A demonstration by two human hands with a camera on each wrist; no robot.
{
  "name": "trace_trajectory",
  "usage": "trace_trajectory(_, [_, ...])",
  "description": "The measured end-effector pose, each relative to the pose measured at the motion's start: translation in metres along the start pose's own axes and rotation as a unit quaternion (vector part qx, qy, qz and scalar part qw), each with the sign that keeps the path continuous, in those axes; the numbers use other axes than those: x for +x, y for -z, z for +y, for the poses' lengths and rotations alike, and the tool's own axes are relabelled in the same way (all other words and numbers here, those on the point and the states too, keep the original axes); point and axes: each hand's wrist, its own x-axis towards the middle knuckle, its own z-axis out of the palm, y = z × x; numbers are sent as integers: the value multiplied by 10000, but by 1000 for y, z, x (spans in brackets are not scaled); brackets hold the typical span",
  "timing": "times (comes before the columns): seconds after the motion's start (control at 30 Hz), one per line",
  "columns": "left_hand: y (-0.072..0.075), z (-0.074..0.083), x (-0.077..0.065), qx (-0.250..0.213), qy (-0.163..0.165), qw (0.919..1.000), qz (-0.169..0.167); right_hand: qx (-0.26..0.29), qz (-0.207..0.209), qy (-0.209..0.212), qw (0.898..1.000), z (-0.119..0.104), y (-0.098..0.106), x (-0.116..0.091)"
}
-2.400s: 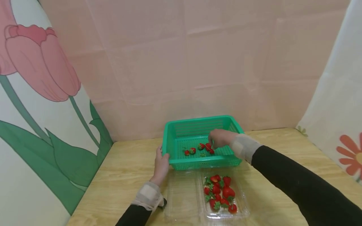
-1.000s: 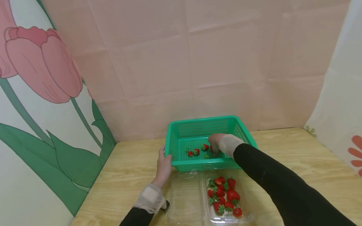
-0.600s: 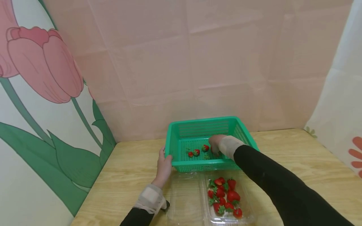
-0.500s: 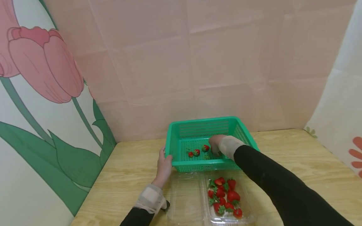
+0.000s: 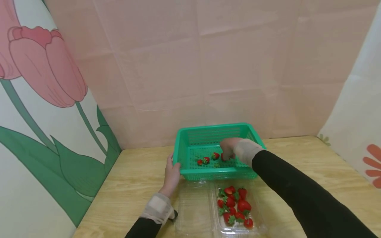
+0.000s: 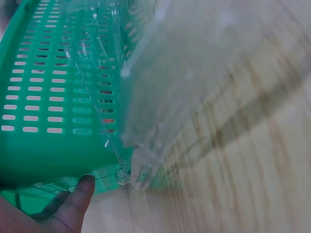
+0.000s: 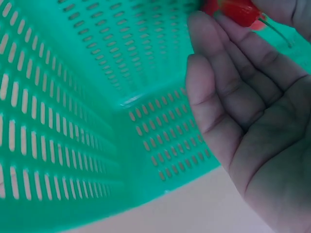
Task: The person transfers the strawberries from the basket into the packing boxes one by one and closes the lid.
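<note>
Grips basket (image 5: 208,172) with left hand (image 5: 171,175), pinches strawberry (image 7: 239,11) with right hand (image 5: 230,147); seems well along, with many berries (image 5: 244,205) in clear container (image 5: 233,232), few left in basket.

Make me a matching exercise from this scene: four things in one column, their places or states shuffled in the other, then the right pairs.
Column one
1. Left hand
2. Right hand
3. Plastic basket
4. Clear plastic clamshell

Column two
a. Lies open on the wooden-patterned tabletop, strawberries in one half
b. Is down inside the basket
c. Is green, with slotted sides
d. Grips the basket near its front left corner

Right pairs: 1-d, 2-b, 3-c, 4-a
</note>
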Motion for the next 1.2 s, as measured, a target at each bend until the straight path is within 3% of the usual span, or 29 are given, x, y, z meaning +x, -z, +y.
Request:
trace_trajectory(0.3, [-1,1,4,-37,24,10000,2,-56,485,737,9961,-5,23,-30])
trace_trajectory(0.63, [3,3,5,60,113,9999,-62,-205,1317,1761,9753,-10,24,-75])
trace_trajectory(0.83, [6,3,4,67,70,9999,-36,206,1634,1991,9660,-13,9,-104])
trace_trajectory(0.93, [7,3,5,88,90,9999,19,164,1773,2118,9610,-17,-5,-117])
trace_trajectory(1.2, [6,3,6,227,48,9997,76,284,1868,1923,9630,-25,-47,-137])
